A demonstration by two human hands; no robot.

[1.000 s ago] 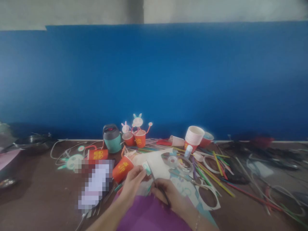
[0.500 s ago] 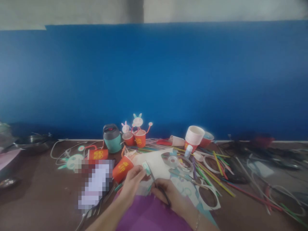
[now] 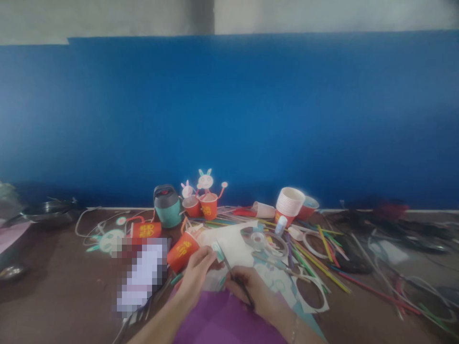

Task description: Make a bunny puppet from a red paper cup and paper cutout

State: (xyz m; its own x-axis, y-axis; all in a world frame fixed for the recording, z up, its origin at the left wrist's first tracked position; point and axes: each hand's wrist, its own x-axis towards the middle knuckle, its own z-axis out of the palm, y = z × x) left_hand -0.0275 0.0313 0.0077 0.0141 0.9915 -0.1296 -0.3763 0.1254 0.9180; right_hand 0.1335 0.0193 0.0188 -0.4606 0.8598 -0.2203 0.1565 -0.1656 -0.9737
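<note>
Between the fingertips of my left hand (image 3: 201, 263) is a small white and green paper piece (image 3: 216, 249). My right hand (image 3: 247, 282) is closed round the dark handles of a pair of scissors (image 3: 229, 267), whose blades point up and left along the edge of that piece. White paper (image 3: 231, 239) lies behind the hands, and purple paper (image 3: 222, 317) is below them. A tilted red paper cup (image 3: 182, 252) lies just left of my left hand. Printed sheets with green shapes (image 3: 272, 282) sit to the right of my right hand.
Cup figures with rabbit heads (image 3: 205, 180) stand at the back beside a teal and dark grey container (image 3: 168, 210). To the right are stacked paper cups (image 3: 289, 203), tape rolls (image 3: 257, 239) and coloured pipe cleaners (image 3: 322, 265). A pixelated phone-like thing (image 3: 143, 277) lies left.
The scissor blades have shifted very slightly at the paper piece. Otherwise both hands and the things around them stay in place.
</note>
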